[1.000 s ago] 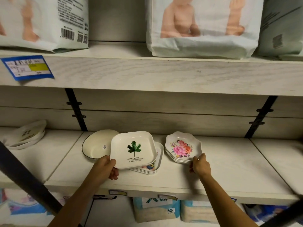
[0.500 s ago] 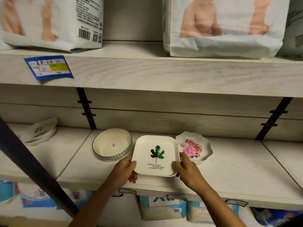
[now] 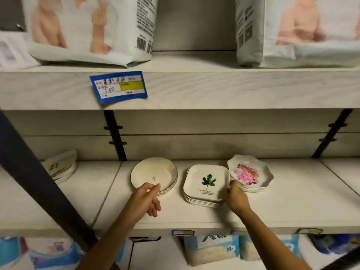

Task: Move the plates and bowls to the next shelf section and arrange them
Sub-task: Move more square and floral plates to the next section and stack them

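On the middle section of the lower shelf [image 3: 292, 207], three items in a row, left to right: round bowl [image 3: 153, 172], square plate stack [image 3: 204, 190] with a green leaf print on top, flower plate stack [image 3: 253, 172]. The bowl is upright and apart from the square stack. The square stack's right edge sits hard up against the flower stack; can't tell if they actually touch. Left hand [image 3: 145, 199] is at the bowl's front rim, index tip over the rim, other fingers loosely curled underneath. Can't tell whether it pinches the rim or only touches it. Right hand [image 3: 236, 199] is on the front-right corner of the square stack, thumb on the top plate's rim, fingers wrapped at the side, gripping it. The stack sits flat on the board. In the next section left, past the black bracket, more plates [image 3: 60, 168] are stacked near the back wall, partly hidden by a dark diagonal bar [image 3: 39, 182]. Blue price tag [image 3: 118, 86] is on the upper shelf edge, slightly crooked. Diaper packs [image 3: 87, 30] stand on the shelf above, blurred.
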A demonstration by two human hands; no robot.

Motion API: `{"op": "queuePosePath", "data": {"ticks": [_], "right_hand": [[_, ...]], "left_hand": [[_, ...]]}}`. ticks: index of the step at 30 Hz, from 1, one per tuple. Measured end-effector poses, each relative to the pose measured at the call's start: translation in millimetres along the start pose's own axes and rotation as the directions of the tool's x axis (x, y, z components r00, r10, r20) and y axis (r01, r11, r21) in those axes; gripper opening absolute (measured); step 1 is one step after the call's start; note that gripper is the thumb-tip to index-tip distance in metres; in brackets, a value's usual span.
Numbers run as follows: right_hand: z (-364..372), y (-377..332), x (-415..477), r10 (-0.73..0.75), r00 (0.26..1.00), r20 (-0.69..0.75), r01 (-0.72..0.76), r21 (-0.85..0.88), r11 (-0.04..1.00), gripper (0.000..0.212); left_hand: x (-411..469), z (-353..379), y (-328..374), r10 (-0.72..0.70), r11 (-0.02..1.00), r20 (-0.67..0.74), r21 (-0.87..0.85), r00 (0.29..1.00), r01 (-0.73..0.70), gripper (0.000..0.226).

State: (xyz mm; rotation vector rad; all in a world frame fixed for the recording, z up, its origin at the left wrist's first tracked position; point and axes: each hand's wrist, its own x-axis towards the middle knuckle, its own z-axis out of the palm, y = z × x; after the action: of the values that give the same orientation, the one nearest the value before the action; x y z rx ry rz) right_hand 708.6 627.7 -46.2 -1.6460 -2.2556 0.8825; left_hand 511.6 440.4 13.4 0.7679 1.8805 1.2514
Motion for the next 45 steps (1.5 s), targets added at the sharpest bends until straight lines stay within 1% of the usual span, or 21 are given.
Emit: {"op": "queuePosePath", "data": {"ticks": [2, 6, 8, 9, 11, 12, 13, 14, 16, 17, 19, 21, 23, 26, 29, 32, 36, 40, 45], "right_hand": [[3.2, -3.6, 0.0, 0.024, 1.000, -0.016, -0.025, -0.051, 0.998, 0.027], [1.2, -7.3, 0.9, 0.059, 0.996, -0.067, -0.072, -0.216, 0.974, 0.025], [0.9, -7.6, -1.8, 0.077, 0.994, -0.072, -0.093, -0.250, 0.964, 0.027], [0.4, -8.3, -3.9, 0.088, 0.993, -0.076, -0.105, -0.263, 0.959, 0.031], [-3.2, -13.7, -12.2, 0.108, 0.989, -0.105, -0.135, -0.294, 0.946, 0.046], [-6.2, -18.2, -18.1, 0.104, 0.986, -0.129, -0.136, -0.274, 0.952, 0.053], [-9.3, -24.3, -25.4, 0.080, 0.986, -0.143, -0.110, -0.211, 0.971, 0.056], [-12.2, -31.8, -34.4, 0.032, 0.989, -0.144, -0.050, -0.124, 0.991, 0.054], [-17.4, -51.0, -57.5, -0.122, 0.987, -0.105, 0.125, 0.024, 0.992, 0.041], [-19.5, -61.4, -69.9, -0.199, 0.977, -0.080, 0.205, 0.080, 0.975, 0.033], [-21.9, -82.3, -95.4, -0.319, 0.947, -0.033, 0.319, 0.187, 0.929, 0.022], [-21.1, -102.7, -117.6, -0.414, 0.910, -0.005, 0.402, 0.247, 0.881, 0.015], [-16.8, -122.2, -137.2, -0.486, 0.874, 0.018, 0.462, 0.282, 0.841, 0.015], [-2.3, -146.8, -161.1, -0.539, 0.842, 0.032, 0.505, 0.304, 0.808, 0.014], [21.9, -172.8, -180.3, -0.571, 0.820, 0.042, 0.533, 0.306, 0.789, 0.013], [54.5, -203.0, -199.5, -0.589, 0.806, 0.057, 0.536, 0.353, 0.767, 0.014], [107.9, -253.7, -226.3, -0.607, 0.790, 0.087, 0.531, 0.400, 0.747, 0.015], [158.1, -309.6, -246.4, -0.637, 0.761, 0.121, 0.542, 0.421, 0.727, 0.017], [190.2, -352.8, -249.8, -0.607, 0.781, 0.148, 0.514, 0.400, 0.759, 0.016]], "left_hand": [[-0.5, -12.1, -3.1, 0.006, 1.000, 0.014, 0.014, 1.000, -0.006, 0.026], [-4.9, -27.7, -7.8, 0.021, 1.000, 0.036, 0.007, 0.999, -0.021, 0.025], [-7.5, -32.8, -9.3, 0.026, 1.000, 0.049, 0.010, 0.998, -0.026, 0.027], [-8.5, -35.1, -9.6, 0.027, 1.000, 0.055, 0.012, 0.998, -0.028, 0.027], [-12.5, -39.4, -9.5, 0.037, 0.999, 0.066, 0.010, 0.997, -0.037, 0.026], [-15.1, -41.7, -8.9, 0.044, 0.999, 0.069, 0.008, 0.997, -0.044, 0.024], [-18.3, -44.4, -7.9, 0.051, 0.999, 0.070, 0.002, 0.996, -0.051, 0.022], [-22.0, -47.3, -6.9, 0.057, 0.998, 0.071, -0.006, 0.996, -0.057, 0.019], [-30.1, -55.4, -5.8, 0.066, 0.998, 0.090, -0.014, 0.994, -0.065, 0.015], [-34.5, -60.0, -5.3, 0.067, 0.998, 0.109, -0.028, 0.992, -0.064, 0.015], [-45.7, -70.4, -6.6, 0.082, 0.995, 0.133, -0.070, 0.988, -0.073, 0.017], [-58.7, -81.4, -12.8, 0.110, 0.993, 0.104, -0.064, 0.988, -0.104, 0.023], [-72.5, -96.3, -20.6, 0.122, 0.992, 0.056, -0.051, 0.991, -0.119, 0.025], [-87.1, -124.2, -31.3, 0.131, 0.990, 0.016, -0.051, 0.991, -0.130, 0.024], [-96.9, -160.1, -40.3, 0.114, 0.987, 0.043, -0.118, 0.993, -0.108, 0.021], [-107.0, -204.0, -54.3, 0.143, 0.979, 0.062, -0.157, 0.988, -0.132, 0.022], [-115.6, -275.5, -77.5, 0.112, 0.986, -0.022, -0.126, 0.993, -0.114, 0.020], [-120.9, -344.2, -97.6, 0.097, 0.991, -0.075, -0.090, 0.992, -0.103, 0.020], [-119.5, -399.1, -111.0, 0.063, 0.994, -0.131, -0.077, 0.989, -0.074, 0.019]]}}
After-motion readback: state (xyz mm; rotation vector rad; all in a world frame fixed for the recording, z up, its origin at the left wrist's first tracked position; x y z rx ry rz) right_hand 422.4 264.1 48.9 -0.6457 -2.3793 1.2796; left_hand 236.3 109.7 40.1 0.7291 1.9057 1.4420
